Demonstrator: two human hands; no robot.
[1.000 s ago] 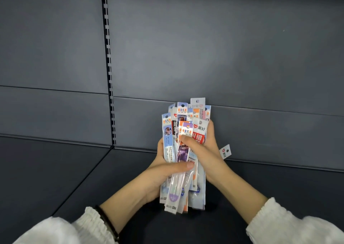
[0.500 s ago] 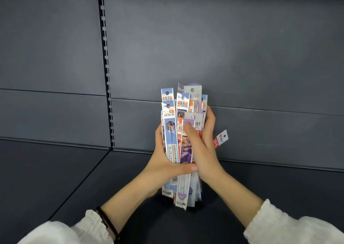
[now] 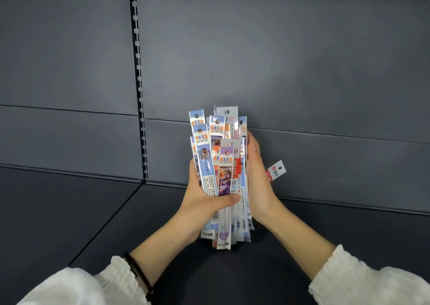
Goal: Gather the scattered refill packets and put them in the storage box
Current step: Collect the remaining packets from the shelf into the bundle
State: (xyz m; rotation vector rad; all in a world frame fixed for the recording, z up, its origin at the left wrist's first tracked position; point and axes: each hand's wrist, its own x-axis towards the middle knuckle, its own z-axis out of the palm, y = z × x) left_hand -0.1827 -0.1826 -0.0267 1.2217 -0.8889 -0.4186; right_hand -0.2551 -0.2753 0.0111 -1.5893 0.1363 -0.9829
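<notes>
Dark grey shelf (image 3: 69, 211), upright packet bundle (image 3: 223, 172)

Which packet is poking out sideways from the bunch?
The white-and-red packet with the heart, slanting out past the right hand. The other packets stand upright, bunched between it and the left hand.

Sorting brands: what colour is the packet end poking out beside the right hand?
The packet end is white and red; head view.
</notes>
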